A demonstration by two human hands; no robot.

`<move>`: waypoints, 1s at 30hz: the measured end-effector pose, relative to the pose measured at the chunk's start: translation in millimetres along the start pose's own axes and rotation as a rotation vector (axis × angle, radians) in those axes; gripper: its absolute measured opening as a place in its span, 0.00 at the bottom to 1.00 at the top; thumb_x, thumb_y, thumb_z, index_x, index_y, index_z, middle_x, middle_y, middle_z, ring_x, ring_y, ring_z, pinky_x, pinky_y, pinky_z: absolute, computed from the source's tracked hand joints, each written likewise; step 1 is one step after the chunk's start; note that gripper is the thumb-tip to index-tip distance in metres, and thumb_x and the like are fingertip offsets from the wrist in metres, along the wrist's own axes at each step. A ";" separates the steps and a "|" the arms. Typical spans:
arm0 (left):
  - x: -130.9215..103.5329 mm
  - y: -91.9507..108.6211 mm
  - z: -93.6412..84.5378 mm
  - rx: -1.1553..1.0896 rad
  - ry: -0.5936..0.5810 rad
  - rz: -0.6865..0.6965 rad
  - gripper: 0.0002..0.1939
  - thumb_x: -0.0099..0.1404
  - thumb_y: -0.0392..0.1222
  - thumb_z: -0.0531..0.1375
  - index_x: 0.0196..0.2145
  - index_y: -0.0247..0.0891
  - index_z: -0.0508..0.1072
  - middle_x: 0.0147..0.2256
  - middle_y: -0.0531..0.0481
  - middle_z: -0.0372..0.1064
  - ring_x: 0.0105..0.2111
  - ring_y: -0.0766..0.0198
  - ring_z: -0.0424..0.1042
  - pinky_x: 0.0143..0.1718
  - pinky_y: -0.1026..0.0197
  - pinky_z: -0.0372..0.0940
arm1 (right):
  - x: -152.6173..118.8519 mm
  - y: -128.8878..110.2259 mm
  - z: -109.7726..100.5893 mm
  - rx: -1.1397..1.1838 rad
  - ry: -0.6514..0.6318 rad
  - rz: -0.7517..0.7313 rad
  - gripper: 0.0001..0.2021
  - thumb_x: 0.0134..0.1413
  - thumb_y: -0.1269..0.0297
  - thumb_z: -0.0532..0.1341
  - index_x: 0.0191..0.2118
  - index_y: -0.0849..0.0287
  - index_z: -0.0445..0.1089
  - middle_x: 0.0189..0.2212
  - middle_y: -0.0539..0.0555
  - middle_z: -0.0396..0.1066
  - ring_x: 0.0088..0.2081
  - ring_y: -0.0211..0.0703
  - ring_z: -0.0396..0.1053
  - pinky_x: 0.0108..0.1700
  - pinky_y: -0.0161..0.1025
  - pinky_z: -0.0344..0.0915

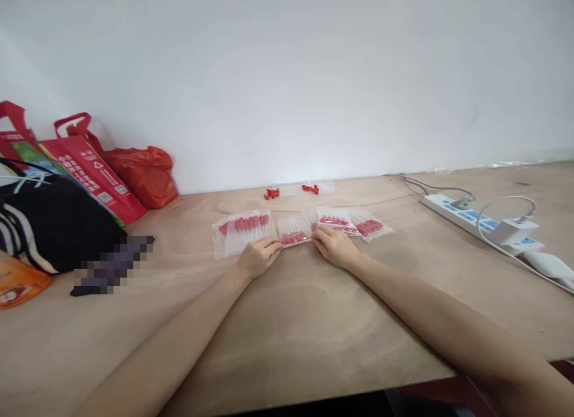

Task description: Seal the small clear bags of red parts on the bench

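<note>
Toward the table's [287, 345] far edge, our left hand [259, 256] and right hand [334, 247] pinch one small bag [293, 231] at its ends. Four filled bags lie there; the near half gives open room.

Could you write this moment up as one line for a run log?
left hand: grip on small clear bag | right hand: grip on same bag | contents: red pieces | surface: wooden table
</note>
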State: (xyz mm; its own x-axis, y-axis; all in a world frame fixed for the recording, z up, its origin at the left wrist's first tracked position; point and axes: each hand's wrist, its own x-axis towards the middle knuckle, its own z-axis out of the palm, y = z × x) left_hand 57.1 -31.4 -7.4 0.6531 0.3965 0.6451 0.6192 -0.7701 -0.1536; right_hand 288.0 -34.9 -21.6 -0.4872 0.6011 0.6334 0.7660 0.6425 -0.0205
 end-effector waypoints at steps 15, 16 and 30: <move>4.1 5.4 -3.8 0.026 -0.017 0.009 0.10 0.61 0.37 0.48 0.31 0.35 0.68 0.29 0.49 0.69 0.29 0.68 0.68 0.31 0.66 0.65 | 5.7 -12.2 -3.7 -0.103 0.067 -0.111 0.10 0.54 0.67 0.49 0.30 0.60 0.66 0.29 0.54 0.65 0.33 0.40 0.58 0.33 0.36 0.51; 4.6 6.5 -3.5 0.024 -0.009 0.021 0.10 0.61 0.36 0.48 0.31 0.35 0.68 0.29 0.50 0.69 0.29 0.68 0.68 0.31 0.66 0.65 | 7.8 -16.2 -3.3 -0.102 0.078 -0.139 0.09 0.54 0.66 0.49 0.31 0.59 0.66 0.30 0.53 0.66 0.33 0.40 0.58 0.34 0.37 0.51; 3.6 7.6 -1.2 0.031 0.005 0.027 0.10 0.61 0.36 0.47 0.33 0.36 0.68 0.31 0.48 0.69 0.30 0.67 0.69 0.32 0.64 0.66 | 27.0 -35.8 11.1 -0.165 0.071 -0.247 0.10 0.54 0.69 0.49 0.28 0.59 0.66 0.26 0.53 0.64 0.30 0.39 0.55 0.31 0.38 0.46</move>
State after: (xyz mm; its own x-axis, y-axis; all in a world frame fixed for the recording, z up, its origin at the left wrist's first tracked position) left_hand 63.6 -36.4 -5.3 0.6677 0.3727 0.6444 0.6144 -0.7646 -0.1945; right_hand 242.7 -36.4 -12.3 -0.6415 0.3975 0.6561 0.6881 0.6762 0.2630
